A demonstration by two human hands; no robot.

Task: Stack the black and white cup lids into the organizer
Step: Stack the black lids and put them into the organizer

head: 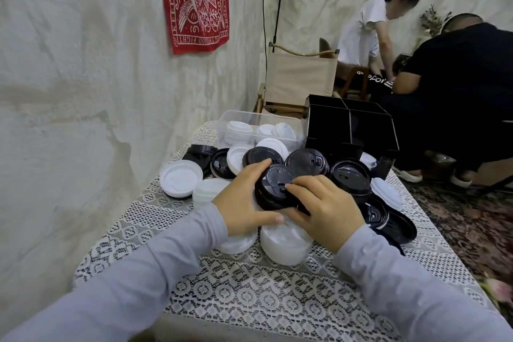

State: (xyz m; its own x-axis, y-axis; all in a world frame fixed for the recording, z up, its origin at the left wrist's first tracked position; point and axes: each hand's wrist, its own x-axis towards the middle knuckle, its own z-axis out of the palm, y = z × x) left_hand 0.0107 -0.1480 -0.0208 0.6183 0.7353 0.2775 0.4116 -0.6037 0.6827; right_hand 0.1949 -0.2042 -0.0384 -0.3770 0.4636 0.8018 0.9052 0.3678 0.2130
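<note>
Head view, looking down at a lace-covered worktop. The black organizer stands at its far right edge, its divided compartments open toward the viewer. What is inside them is too dark to make out.

Just in front of the organizer and slightly left of it, both hands meet on a small stack of black lids, lifted and tilted above the pile. The left hand wraps the stack's left side, fingers curled over the top and thumb underneath. The right hand grips the right side with bent fingers, its fingertips on the raised sip tab. Both wear pale grey sleeves.

Below the hands, on the near side of the organizer, sit stacks of white lids. Loose black lids lie heaped between the hands and the organizer's base. To the organizer's left, a clear tub holds more white lids.

On the wall far left of the organizer hangs a red banner. "KEEP FIGHT" can be read along its edge, and the rest is cut off or inverted.

Behind the organizer two people bend over something hidden. White lettering on a black garment there is unreadable.
</note>
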